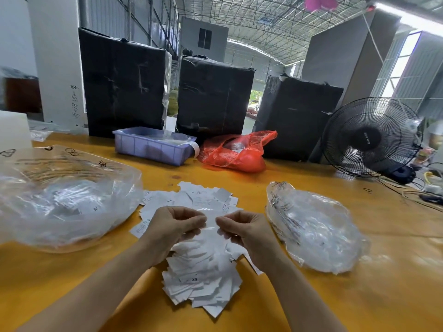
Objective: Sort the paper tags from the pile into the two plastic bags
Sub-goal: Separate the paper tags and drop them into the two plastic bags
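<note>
Yellow table [311, 305] bears a large unsorted pile of paper tags [203, 267] under both hands, left hand [171, 232] and right hand [248, 232] each pinching tags, with part-filled plastic bags [64, 207] flanking them, so much sorting remains.

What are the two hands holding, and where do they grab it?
Both the left hand and right hand pinch a white paper tag above the pile, seemingly one at each end.

A yellow table [335, 271] fronts three black-wrapped boxes [124, 82], a fan [370, 137] and, seemingly, a daylit steel-trussed warehouse roof [275, 22].
</note>
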{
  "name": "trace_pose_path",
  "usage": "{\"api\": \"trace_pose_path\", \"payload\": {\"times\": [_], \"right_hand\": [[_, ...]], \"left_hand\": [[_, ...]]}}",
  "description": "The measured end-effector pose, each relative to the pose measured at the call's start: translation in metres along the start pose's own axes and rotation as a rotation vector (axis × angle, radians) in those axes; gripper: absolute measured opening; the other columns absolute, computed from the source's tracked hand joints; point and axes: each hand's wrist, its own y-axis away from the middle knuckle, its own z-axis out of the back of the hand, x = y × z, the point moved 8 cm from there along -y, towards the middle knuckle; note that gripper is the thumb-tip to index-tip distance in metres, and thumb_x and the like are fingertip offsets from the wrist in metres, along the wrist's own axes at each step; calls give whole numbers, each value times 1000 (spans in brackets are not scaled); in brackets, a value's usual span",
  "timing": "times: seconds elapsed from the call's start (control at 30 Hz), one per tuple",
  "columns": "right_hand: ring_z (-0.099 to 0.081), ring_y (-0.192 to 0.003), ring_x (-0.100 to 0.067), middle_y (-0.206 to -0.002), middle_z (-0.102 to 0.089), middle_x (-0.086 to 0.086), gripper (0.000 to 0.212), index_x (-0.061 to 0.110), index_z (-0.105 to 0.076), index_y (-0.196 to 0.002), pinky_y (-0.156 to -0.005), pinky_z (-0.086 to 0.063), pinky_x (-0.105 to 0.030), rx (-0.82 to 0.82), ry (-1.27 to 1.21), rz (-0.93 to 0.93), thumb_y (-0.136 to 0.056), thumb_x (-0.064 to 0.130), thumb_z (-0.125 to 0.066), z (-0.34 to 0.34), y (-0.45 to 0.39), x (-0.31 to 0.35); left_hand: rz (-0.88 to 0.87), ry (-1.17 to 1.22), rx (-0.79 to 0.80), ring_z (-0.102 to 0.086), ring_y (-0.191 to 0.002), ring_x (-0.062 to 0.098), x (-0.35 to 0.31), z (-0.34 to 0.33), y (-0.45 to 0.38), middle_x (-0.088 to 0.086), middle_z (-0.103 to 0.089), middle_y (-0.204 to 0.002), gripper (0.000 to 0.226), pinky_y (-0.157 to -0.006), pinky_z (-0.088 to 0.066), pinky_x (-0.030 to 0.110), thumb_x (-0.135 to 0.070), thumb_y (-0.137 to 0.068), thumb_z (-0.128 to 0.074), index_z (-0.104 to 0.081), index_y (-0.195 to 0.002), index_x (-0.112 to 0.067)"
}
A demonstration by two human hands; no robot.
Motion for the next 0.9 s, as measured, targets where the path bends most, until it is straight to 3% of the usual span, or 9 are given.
{"api": "trace_pose_path", "payload": {"times": [0.17,0.23,0.33,0.43,0.53,0.63,0.7,0.77,0.9], "right_hand": [[-63,-55,-16,-72,-70,-10,32,7,-67,-87,-50,-49,-22,21,-94,-124,-66,27,-79,-1,-1,-9],[-67,-59,-19,-75,-71,-11,43,2,-60,-104,-54,-53,-23,89,-126,-215,-69,17,-79,-10,2,-15],[-66,-57,-18,-69,-70,-12,43,-3,-56,-109,-55,-53,-21,87,-117,-237,-71,-5,-75,-13,2,-16],[-66,-56,-18,-70,-69,-14,39,-2,-56,-104,-55,-53,-22,-44,-119,-193,-70,-8,-74,9,0,-5],[-66,-57,-18,-79,-67,-18,32,-2,-56,-100,-53,-54,-21,-353,-171,-81,-73,-7,-73,65,1,10],[-68,-68,-28,-87,-67,-23,19,-4,-60,-98,-64,-56,-31,-848,310,48,-80,-5,-67,140,22,28],[-66,-86,-36,-93,-67,-27,20,-7,-60,-100,-71,-47,-31,-1056,600,51,-80,-9,-58,166,38,36],[-62,-96,-42,-101,-64,-31,28,-11,-57,-108,-75,-44,-34,-1117,707,-15,-81,-13,-53,177,45,32],[-51,-108,-46,-112,-57,-31,42,-10,-40,-123,-71,-43,-40,-1013,1008,-203,-85,-3,-55,169,38,24]], "left_hand": [[-39,5,-50,-63,-52,13,-1,1,0,12,-71,-66,7,-51,-51,17,-2,-71,-74,-71,-76,-1],[-64,8,-86,-65,-55,12,-1,2,0,10,-71,-67,3,-54,-53,17,-1,-75,-72,-70,-78,-2],[-93,33,-124,-65,-55,10,-3,4,0,8,-72,-67,4,-53,-52,15,-4,-75,-72,-70,-78,-3],[-107,103,-212,-66,-57,10,-1,15,-2,8,-72,-71,5,-53,-52,15,-6,-79,-71,-68,-81,-3],[-99,168,-260,-67,-57,12,2,24,-4,13,-70,-80,2,-51,-52,16,-2,-86,-64,-63,-85,-1],[-99,165,-260,-68,-57,16,4,25,-5,12,-70,-77,2,-48,-52,17,2,-87,-61,-61,-85,1],[-111,138,-257,-67,-60,18,4,24,-5,10,-71,-73,5,-49,-52,18,4,-85,-63,-61,-83,-1],[-121,119,-268,-67,-64,18,4,24,-6,6,-71,-68,9,-49,-51,17,5,-82,-65,-61,-81,-2],[-109,122,-272,-66,-70,25,5,26,-7,17,-67,-81,17,-55,-53,20,6,-75,-71,-60,-84,-3]]}}
